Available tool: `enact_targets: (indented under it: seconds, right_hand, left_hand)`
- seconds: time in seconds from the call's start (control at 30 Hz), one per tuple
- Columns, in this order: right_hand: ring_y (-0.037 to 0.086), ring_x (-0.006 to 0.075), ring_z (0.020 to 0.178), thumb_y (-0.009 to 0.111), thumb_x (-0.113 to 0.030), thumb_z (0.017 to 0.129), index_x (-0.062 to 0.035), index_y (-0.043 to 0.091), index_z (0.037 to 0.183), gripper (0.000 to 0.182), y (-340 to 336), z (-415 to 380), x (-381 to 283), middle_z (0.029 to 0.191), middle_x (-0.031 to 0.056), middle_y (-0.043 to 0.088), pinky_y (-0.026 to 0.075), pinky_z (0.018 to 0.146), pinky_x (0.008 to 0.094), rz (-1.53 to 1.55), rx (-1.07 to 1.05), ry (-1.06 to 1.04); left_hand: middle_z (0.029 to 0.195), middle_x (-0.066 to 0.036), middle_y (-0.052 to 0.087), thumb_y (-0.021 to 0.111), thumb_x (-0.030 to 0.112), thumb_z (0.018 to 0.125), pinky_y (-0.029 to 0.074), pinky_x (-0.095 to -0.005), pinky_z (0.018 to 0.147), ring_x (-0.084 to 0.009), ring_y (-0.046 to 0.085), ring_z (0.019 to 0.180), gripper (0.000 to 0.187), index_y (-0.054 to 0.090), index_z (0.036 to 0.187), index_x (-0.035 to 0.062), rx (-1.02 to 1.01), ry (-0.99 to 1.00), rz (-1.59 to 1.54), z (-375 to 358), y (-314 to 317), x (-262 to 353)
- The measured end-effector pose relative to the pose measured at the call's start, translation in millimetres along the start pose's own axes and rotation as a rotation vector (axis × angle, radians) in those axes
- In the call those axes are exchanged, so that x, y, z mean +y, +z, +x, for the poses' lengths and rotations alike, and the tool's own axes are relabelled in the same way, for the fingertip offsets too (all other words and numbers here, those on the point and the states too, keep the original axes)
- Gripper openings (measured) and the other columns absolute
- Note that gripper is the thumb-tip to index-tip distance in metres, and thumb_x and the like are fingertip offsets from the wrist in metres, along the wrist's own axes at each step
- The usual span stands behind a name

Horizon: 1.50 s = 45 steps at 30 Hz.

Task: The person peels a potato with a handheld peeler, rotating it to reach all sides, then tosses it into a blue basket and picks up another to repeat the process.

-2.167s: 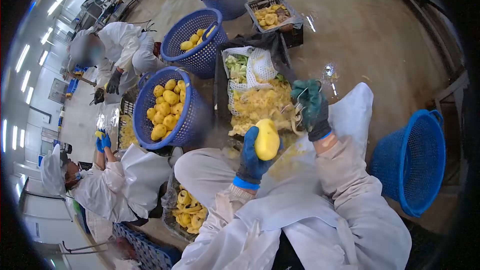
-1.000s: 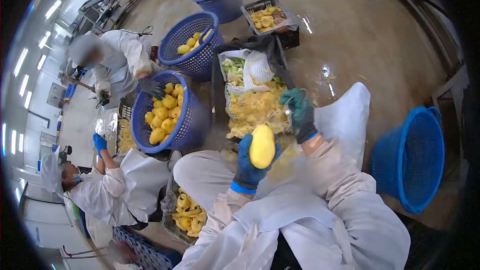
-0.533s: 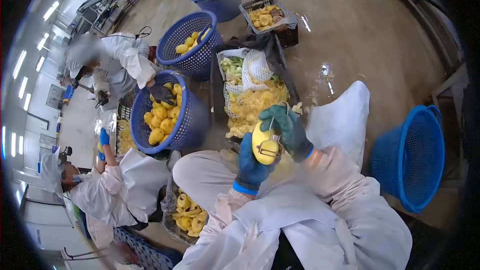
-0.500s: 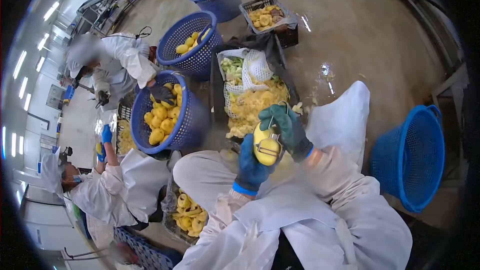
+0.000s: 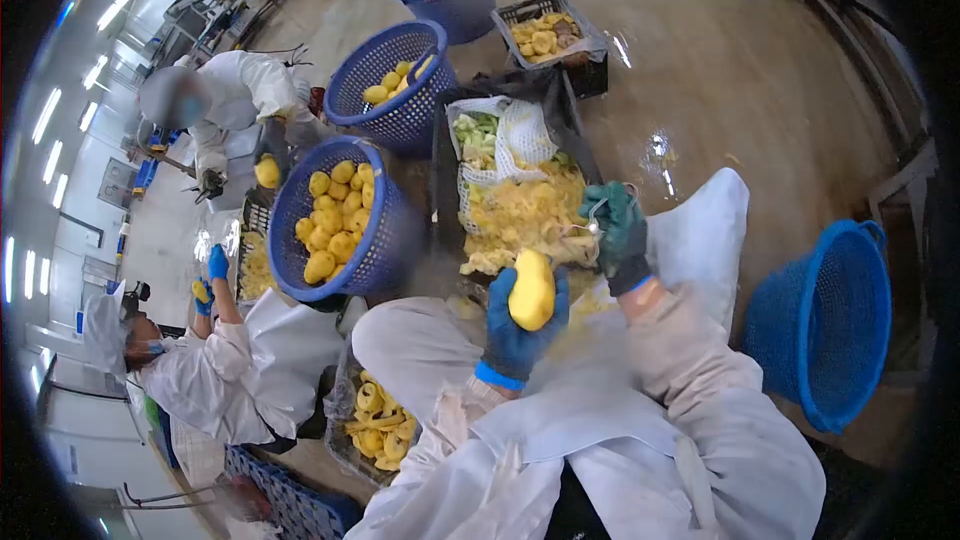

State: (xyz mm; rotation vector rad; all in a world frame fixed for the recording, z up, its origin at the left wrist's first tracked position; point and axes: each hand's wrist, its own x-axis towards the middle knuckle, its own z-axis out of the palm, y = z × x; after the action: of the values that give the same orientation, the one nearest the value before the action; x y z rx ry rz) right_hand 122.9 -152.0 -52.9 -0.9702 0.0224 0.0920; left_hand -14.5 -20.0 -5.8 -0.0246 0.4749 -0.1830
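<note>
My left hand (image 5: 522, 325), in a blue glove, is closed around a smooth yellow fruit (image 5: 532, 290) shaped like a mango. The fruit stands up out of my palm in front of my lap. To its right, my right hand (image 5: 620, 232), in a dark green glove, is closed on a metal peeler (image 5: 594, 216); its head points left, apart from the fruit. Just beyond both hands lies a heap of yellow peelings (image 5: 520, 208) in a black-lined crate (image 5: 446, 172), with white foam netting (image 5: 522, 132) and green scraps.
A blue basket (image 5: 270, 240) of yellow fruit stands left; two more baskets (image 5: 350, 100) (image 5: 440, 15) stand farther back. At right is another blue basket (image 5: 808, 325). Crates of yellow pieces (image 5: 545, 35) and scraps (image 5: 380, 430) sit nearby. Two co-workers (image 5: 240, 90) (image 5: 200, 380) are at left.
My right hand has moved right with the peeler, away from the fruit it was against. The fruit stays in my left hand. A co-worker's gloved hand has lifted a fruit from the left basket.
</note>
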Motion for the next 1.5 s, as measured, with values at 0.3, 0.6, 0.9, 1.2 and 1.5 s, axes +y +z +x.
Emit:
enact_targets:
  seconds: [0.3, 0.6, 0.9, 1.2, 1.5]
  right_hand:
    - [0.061, 0.0166, 0.074, 0.046, -0.032, 0.097, -0.0018, 0.060, 0.100, 0.033, -7, 1, 24, 0.090, 0.0074, 0.063, 0.050, 0.068, 0.0294, -0.228, -0.208, -0.197]
    - [0.060, 0.0160, 0.073, 0.043, -0.041, 0.097, -0.0052, 0.061, 0.094, 0.040, -5, -3, 18, 0.086, 0.0082, 0.063, 0.049, 0.067, 0.0282, -0.086, -0.029, -0.052]
    - [0.062, 0.0159, 0.074, 0.043, -0.034, 0.099, -0.0035, 0.057, 0.101, 0.034, 11, -20, -1, 0.088, 0.0092, 0.065, 0.051, 0.066, 0.0296, -0.101, -0.157, -0.074]
    - [0.062, 0.0160, 0.069, 0.048, -0.037, 0.097, -0.0048, 0.055, 0.104, 0.034, 18, -13, -6, 0.086, 0.0081, 0.064, 0.050, 0.064, 0.0297, -0.350, -0.280, -0.370]
    - [0.061, 0.0163, 0.078, 0.058, -0.030, 0.092, -0.0021, 0.055, 0.105, 0.031, 25, -12, -18, 0.091, 0.0076, 0.063, 0.049, 0.073, 0.0304, -0.123, -0.297, -0.193]
  left_hand:
    - [0.115, -0.009, 0.058, 0.057, 0.028, 0.089, 0.046, -0.0388, 0.093, -0.0214, 0.055, 0.107, 0.036, 0.051, 0.120, 0.0104, -0.114, 0.084, 0.166, 6, -14, 2]
    - [0.110, -0.010, 0.057, 0.056, 0.032, 0.089, 0.050, -0.0375, 0.088, -0.0234, 0.057, 0.103, 0.039, 0.049, 0.119, 0.0088, 0.005, 0.391, 0.573, 5, -2, -10]
    - [0.105, -0.005, 0.061, 0.056, 0.039, 0.087, 0.048, -0.0393, 0.086, -0.0228, 0.057, 0.099, 0.036, 0.058, 0.112, 0.0147, 0.103, 0.106, 0.088, 3, 0, -5]
    - [0.109, -0.013, 0.055, 0.066, 0.003, 0.077, 0.051, -0.0331, 0.083, -0.0227, 0.059, 0.094, 0.042, 0.048, 0.115, 0.0073, -0.066, 0.284, 0.474, -6, 7, -19]
    - [0.119, -0.010, 0.056, 0.046, 0.043, 0.094, 0.052, -0.0387, 0.083, -0.0273, 0.059, 0.102, 0.052, 0.042, 0.134, 0.0103, -0.211, 0.205, 0.693, -16, -4, -7]
